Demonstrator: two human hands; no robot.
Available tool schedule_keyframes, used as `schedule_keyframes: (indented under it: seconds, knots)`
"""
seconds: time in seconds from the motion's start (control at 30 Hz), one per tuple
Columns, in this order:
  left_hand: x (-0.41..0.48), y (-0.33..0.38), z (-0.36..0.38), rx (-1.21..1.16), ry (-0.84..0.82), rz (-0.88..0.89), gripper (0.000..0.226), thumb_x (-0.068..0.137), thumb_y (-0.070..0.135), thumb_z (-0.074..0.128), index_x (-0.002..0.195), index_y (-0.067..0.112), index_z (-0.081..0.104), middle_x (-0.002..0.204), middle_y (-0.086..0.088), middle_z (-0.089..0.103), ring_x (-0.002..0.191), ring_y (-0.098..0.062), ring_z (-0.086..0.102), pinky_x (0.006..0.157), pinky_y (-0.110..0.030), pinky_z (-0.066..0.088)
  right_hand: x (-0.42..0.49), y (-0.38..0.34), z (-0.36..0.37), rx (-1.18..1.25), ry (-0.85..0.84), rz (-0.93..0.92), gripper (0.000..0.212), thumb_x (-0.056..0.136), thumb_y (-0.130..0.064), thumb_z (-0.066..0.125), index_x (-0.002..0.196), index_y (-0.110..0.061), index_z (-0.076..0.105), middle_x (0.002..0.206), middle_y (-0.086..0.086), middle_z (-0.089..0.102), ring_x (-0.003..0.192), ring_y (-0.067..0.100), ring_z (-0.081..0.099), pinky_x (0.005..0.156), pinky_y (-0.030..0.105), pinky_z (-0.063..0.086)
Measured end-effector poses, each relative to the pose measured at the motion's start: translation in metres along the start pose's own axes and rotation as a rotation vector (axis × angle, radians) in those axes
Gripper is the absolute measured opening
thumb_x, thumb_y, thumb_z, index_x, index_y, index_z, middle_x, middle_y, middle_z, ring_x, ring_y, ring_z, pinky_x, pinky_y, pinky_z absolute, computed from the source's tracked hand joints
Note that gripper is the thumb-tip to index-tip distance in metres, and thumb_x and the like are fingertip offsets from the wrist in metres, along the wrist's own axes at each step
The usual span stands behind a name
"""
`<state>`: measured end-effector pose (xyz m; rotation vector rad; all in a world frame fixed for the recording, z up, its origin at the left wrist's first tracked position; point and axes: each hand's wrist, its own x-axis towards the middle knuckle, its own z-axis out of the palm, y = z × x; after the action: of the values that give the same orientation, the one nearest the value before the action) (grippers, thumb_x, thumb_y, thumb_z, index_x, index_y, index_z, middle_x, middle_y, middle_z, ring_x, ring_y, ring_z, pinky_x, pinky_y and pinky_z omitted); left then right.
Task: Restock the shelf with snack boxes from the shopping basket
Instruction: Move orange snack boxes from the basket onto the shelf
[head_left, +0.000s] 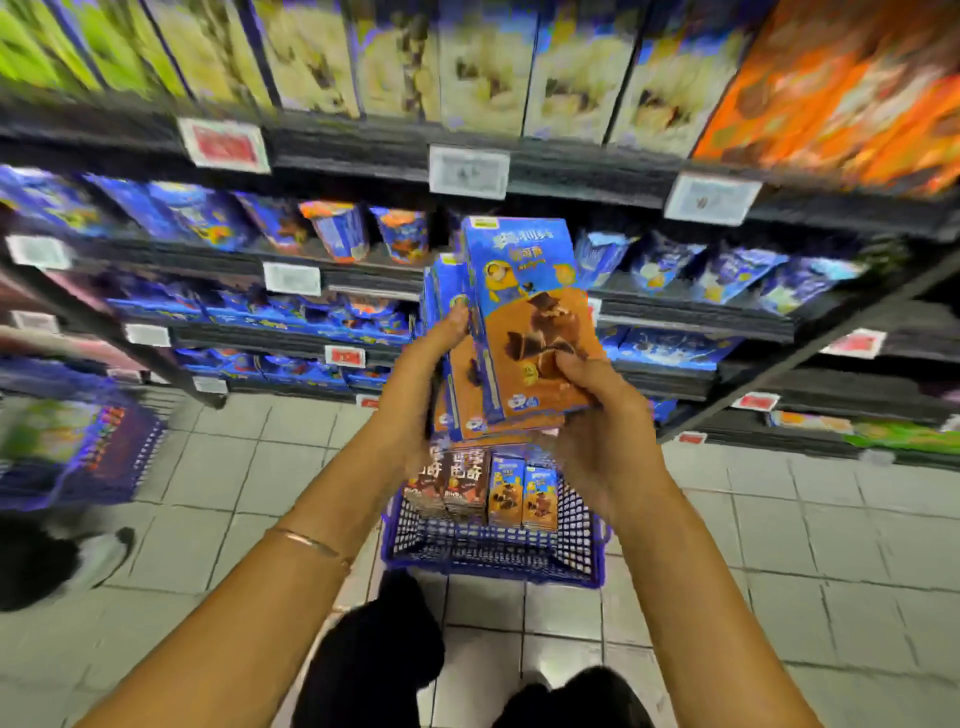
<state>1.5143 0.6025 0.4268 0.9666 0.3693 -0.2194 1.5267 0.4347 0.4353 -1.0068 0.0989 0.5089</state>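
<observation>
Both hands hold a stack of blue-and-orange snack boxes (524, 312) upright in front of the shelves. My left hand (423, 384) grips the stack's left side, thumb up along its edge. My right hand (597, 421) grips its lower right corner, fingers curled over the front box. Below them on the floor stands a blue mesh shopping basket (493, 551) with two brown boxes (452, 483) and two blue-and-orange boxes (524, 496) upright inside. The middle shelf (363, 265) behind the stack carries blue snack packs, with a dark gap right behind the held boxes.
An upper shelf carries yellow boxes (483, 78) and orange boxes (841, 93). Lower shelves (291, 332) hold blue packs. A second blue basket (88, 457) with goods sits at the left on the tiled floor. My dark-clothed knees (374, 654) are at the bottom.
</observation>
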Motion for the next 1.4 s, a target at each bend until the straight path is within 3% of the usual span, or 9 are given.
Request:
schedule_keyframes:
  seconds: [0.07, 0.17, 0.3, 0.63, 0.77, 0.97, 1.13, 1.27, 1.4]
  knots:
    - [-0.03, 0.035, 0.034, 0.088, 0.061, 0.06, 0.045, 0.09, 0.05, 0.058, 0.113, 0.02, 0.082, 0.111, -0.011, 0.08, 0.095, -0.027, 0.079, 0.072, -0.034, 0.064, -0.024, -0.041, 0.023, -0.033, -0.035, -0.004, 0.05, 0.086, -0.022, 0.064, 0.135, -0.014, 0.056, 0.115, 0.011, 0.07, 0.096, 0.029, 0.07, 0.08, 0.045, 0.059]
    - [-0.066, 0.074, 0.077, 0.167, 0.123, 0.182, 0.061, 0.095, 0.052, 0.051, 0.142, 0.014, 0.063, 0.134, -0.018, 0.07, 0.121, -0.04, 0.068, 0.1, -0.052, 0.057, -0.055, -0.091, 0.053, -0.106, -0.052, -0.056, 0.044, 0.084, -0.03, 0.063, 0.127, -0.021, 0.058, 0.111, 0.007, 0.071, 0.099, 0.031, 0.069, 0.076, 0.053, 0.06]
    - [-0.105, 0.118, 0.125, 0.176, 0.143, 0.277, 0.079, 0.087, 0.057, 0.049, 0.146, 0.005, 0.055, 0.14, -0.028, 0.063, 0.131, -0.049, 0.058, 0.114, -0.066, 0.041, -0.087, -0.14, 0.091, -0.12, -0.106, -0.151, 0.055, 0.082, -0.032, 0.066, 0.135, -0.02, 0.054, 0.123, 0.012, 0.07, 0.106, 0.034, 0.069, 0.087, 0.062, 0.054]
    - [-0.135, 0.224, 0.191, 0.183, 0.011, 0.495, 0.065, 0.086, 0.061, 0.062, 0.127, 0.011, 0.071, 0.13, -0.024, 0.07, 0.125, -0.047, 0.063, 0.113, -0.069, 0.04, -0.118, -0.251, 0.161, -0.148, -0.148, -0.366, 0.04, 0.078, -0.033, 0.073, 0.114, -0.022, 0.061, 0.107, 0.007, 0.072, 0.092, 0.025, 0.071, 0.077, 0.046, 0.053]
    - [-0.127, 0.268, 0.202, 0.196, -0.024, 0.586, 0.083, 0.075, 0.064, 0.068, 0.135, 0.006, 0.066, 0.133, -0.025, 0.068, 0.127, -0.047, 0.062, 0.115, -0.067, 0.04, -0.11, -0.285, 0.185, -0.208, -0.188, -0.426, 0.04, 0.076, -0.034, 0.072, 0.112, -0.025, 0.058, 0.102, 0.003, 0.072, 0.093, 0.024, 0.068, 0.073, 0.038, 0.052]
    - [-0.093, 0.321, 0.197, 0.202, -0.059, 0.638, 0.107, 0.062, 0.074, 0.074, 0.147, 0.012, 0.051, 0.137, -0.018, 0.067, 0.125, -0.042, 0.065, 0.113, -0.065, 0.043, -0.078, -0.318, 0.215, -0.347, -0.099, -0.507, 0.052, 0.059, -0.041, 0.079, 0.104, -0.019, 0.066, 0.096, -0.002, 0.075, 0.089, 0.016, 0.072, 0.084, 0.043, 0.056]
    - [-0.06, 0.354, 0.189, 0.228, -0.056, 0.742, 0.095, 0.067, 0.076, 0.073, 0.139, 0.016, 0.059, 0.128, -0.009, 0.074, 0.116, -0.036, 0.071, 0.103, -0.059, 0.054, -0.052, -0.35, 0.222, -0.478, -0.096, -0.545, 0.042, 0.074, -0.03, 0.075, 0.109, -0.007, 0.069, 0.103, 0.007, 0.076, 0.095, 0.02, 0.072, 0.087, 0.042, 0.057]
    - [-0.05, 0.378, 0.192, 0.194, -0.143, 0.737, 0.102, 0.069, 0.074, 0.077, 0.148, 0.015, 0.052, 0.139, -0.016, 0.067, 0.126, -0.044, 0.064, 0.111, -0.068, 0.044, -0.04, -0.386, 0.215, -0.423, -0.223, -0.585, 0.027, 0.079, -0.021, 0.075, 0.105, -0.012, 0.075, 0.102, 0.007, 0.074, 0.09, 0.016, 0.071, 0.078, 0.031, 0.059]
    - [-0.051, 0.399, 0.2, 0.196, -0.14, 0.804, 0.097, 0.07, 0.069, 0.073, 0.145, 0.011, 0.053, 0.137, -0.019, 0.066, 0.122, -0.045, 0.066, 0.108, -0.071, 0.045, -0.017, -0.43, 0.201, -0.341, -0.096, -0.652, 0.019, 0.086, -0.019, 0.069, 0.103, -0.013, 0.074, 0.101, 0.006, 0.074, 0.081, 0.013, 0.071, 0.065, 0.022, 0.055]
